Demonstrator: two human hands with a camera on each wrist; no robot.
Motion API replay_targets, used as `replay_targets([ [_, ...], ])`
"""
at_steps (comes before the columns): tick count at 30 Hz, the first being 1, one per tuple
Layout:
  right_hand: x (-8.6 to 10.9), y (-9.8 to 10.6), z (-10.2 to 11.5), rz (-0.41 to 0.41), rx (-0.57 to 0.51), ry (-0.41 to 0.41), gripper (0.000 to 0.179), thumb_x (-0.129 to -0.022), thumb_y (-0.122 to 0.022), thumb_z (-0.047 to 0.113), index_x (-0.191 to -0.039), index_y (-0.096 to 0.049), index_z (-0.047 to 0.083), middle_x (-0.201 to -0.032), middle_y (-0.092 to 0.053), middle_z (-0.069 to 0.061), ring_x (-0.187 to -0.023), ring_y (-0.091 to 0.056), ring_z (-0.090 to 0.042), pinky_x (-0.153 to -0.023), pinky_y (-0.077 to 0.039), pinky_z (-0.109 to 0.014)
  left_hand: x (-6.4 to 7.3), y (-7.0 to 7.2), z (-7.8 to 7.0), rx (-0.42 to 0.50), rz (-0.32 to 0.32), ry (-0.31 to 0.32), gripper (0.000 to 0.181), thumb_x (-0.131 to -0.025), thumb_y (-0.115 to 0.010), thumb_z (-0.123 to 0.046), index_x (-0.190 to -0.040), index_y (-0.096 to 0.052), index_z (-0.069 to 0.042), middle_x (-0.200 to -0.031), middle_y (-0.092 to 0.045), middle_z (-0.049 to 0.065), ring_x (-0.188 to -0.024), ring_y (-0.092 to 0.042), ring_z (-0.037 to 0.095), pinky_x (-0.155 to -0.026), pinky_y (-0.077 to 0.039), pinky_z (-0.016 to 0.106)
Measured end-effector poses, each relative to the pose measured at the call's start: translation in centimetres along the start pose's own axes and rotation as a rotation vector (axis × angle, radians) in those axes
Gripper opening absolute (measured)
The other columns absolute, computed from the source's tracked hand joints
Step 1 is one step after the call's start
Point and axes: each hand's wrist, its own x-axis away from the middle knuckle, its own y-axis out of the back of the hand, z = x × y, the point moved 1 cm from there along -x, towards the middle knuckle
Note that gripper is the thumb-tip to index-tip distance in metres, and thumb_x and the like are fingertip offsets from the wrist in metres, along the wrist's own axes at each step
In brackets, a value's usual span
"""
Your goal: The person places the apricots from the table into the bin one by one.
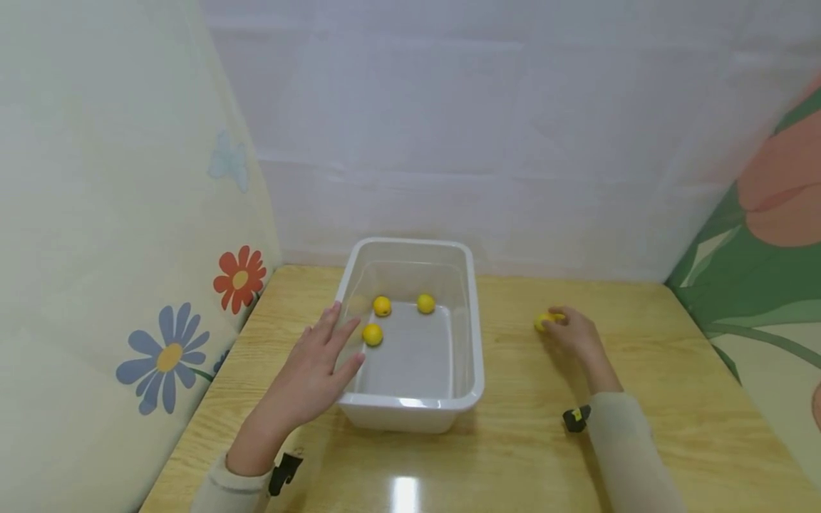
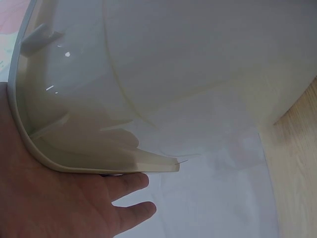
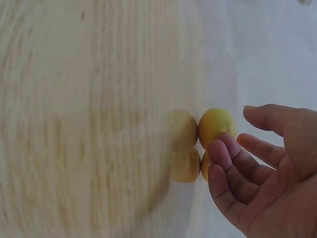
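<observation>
A white plastic bin stands on the table with three small round yellow fruits, like lemons, inside: one by the back wall, another at the back left, a third nearer the left side. My left hand lies with spread fingers over the bin's left rim; in the left wrist view the rim runs along the palm. To the bin's right, my right hand is at two more yellow fruits on the table. In the right wrist view, bent fingers partly cover the nearer fruit and mostly hide the other; the thumb stands apart.
The wooden table reaches back to a white cloth backdrop. A flower-printed cloth borders the left side, and another printed cloth the right. Each wrist carries a small black device.
</observation>
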Motion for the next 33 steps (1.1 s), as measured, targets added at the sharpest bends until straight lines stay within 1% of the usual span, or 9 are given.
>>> replay_targets([
  [4, -0.1, -0.2, -0.2, 0.027, -0.009, -0.02, 0.06, -0.104, -0.053, 0.031, -0.151, -0.038, -0.002, -0.141, -0.048, -0.037, -0.112, -0.064, -0.044, -0.093, -0.055, -0.052, 0.0, -0.1, 0.0, -0.003, -0.005, -0.005, 0.065, -0.105, -0.045, -0.052, -0.158, -0.038, -0.014, -0.17, -0.01, 0.014, -0.155, -0.013, 0.038, -0.122, -0.013, 0.064],
  [6, -0.1, -0.3, -0.4, 0.034, -0.001, -0.024, 0.06, -0.104, -0.054, 0.031, -0.151, -0.038, -0.003, -0.142, -0.047, -0.037, -0.113, -0.063, -0.044, -0.095, -0.054, -0.053, 0.0, -0.1, 0.0, -0.003, -0.006, -0.006, 0.065, -0.105, -0.045, -0.052, -0.157, -0.038, -0.014, -0.17, -0.01, 0.014, -0.155, -0.013, 0.039, -0.121, -0.013, 0.064],
  [10, -0.4, -0.5, -0.6, 0.038, 0.042, -0.024, 0.062, -0.103, -0.054, 0.033, -0.151, -0.038, -0.003, -0.146, -0.044, -0.037, -0.127, -0.05, -0.052, -0.105, -0.043, -0.062, 0.0, -0.2, 0.0, -0.001, -0.008, -0.004, 0.065, -0.105, -0.046, -0.051, -0.157, -0.038, -0.013, -0.17, -0.01, 0.014, -0.155, -0.014, 0.039, -0.121, -0.013, 0.064],
  [13, -0.6, -0.6, -0.6, 0.031, 0.078, -0.018, 0.062, -0.103, -0.055, 0.033, -0.151, -0.039, -0.003, -0.148, -0.042, -0.035, -0.134, -0.04, -0.056, -0.111, -0.033, -0.066, 0.1, -0.2, 0.0, -0.001, -0.01, -0.003, 0.065, -0.105, -0.046, -0.052, -0.157, -0.039, -0.014, -0.17, -0.011, 0.014, -0.155, -0.014, 0.039, -0.121, -0.013, 0.064],
  [17, -0.9, -0.8, -0.5, 0.02, 0.116, -0.015, 0.061, -0.103, -0.055, 0.032, -0.151, -0.039, -0.002, -0.15, -0.04, -0.034, -0.136, -0.037, -0.056, -0.113, -0.03, -0.066, 0.1, -0.2, 0.0, -0.004, -0.013, -0.004, 0.065, -0.105, -0.046, -0.051, -0.157, -0.038, -0.014, -0.17, -0.011, 0.014, -0.155, -0.014, 0.038, -0.122, -0.013, 0.064],
  [20, -0.9, -0.9, -0.3, 0.02, 0.129, -0.02, 0.061, -0.102, -0.056, 0.032, -0.15, -0.04, -0.002, -0.148, -0.042, -0.035, -0.134, -0.04, -0.056, -0.111, -0.033, -0.067, 0.1, -0.2, 0.0, -0.003, -0.012, -0.004, 0.065, -0.105, -0.046, -0.051, -0.157, -0.038, -0.014, -0.17, -0.01, 0.013, -0.155, -0.013, 0.038, -0.122, -0.013, 0.063],
  [22, -0.9, -0.9, -0.1, 0.016, 0.135, -0.015, 0.061, -0.102, -0.057, 0.032, -0.15, -0.04, -0.002, -0.144, -0.047, -0.035, -0.13, -0.046, -0.054, -0.107, -0.038, -0.065, 0.1, -0.2, 0.0, -0.002, -0.01, -0.003, 0.065, -0.105, -0.046, -0.052, -0.157, -0.038, -0.014, -0.17, -0.01, 0.013, -0.155, -0.013, 0.038, -0.122, -0.013, 0.064],
  [27, -0.8, -0.8, 0.5, -0.01, 0.104, 0.014, 0.06, -0.101, -0.06, 0.03, -0.148, -0.042, -0.002, -0.135, -0.055, -0.034, -0.115, -0.06, -0.047, -0.096, -0.05, -0.057, 0.1, -0.1, -0.1, -0.001, -0.008, -0.006, 0.065, -0.105, -0.046, -0.05, -0.157, -0.038, -0.013, -0.17, -0.01, 0.013, -0.155, -0.013, 0.037, -0.122, -0.013, 0.063],
  [33, -0.3, -0.2, 1.7, -0.034, 0.051, 0.059, 0.059, -0.102, -0.06, 0.032, -0.149, -0.043, 0.001, -0.132, -0.058, -0.032, -0.113, -0.061, -0.045, -0.091, -0.055, -0.053, 0.2, 0.1, -0.2, -0.007, -0.018, -0.019, 0.064, -0.105, -0.047, -0.048, -0.157, -0.038, -0.013, -0.169, -0.011, 0.015, -0.155, -0.013, 0.037, -0.122, -0.013, 0.063],
])
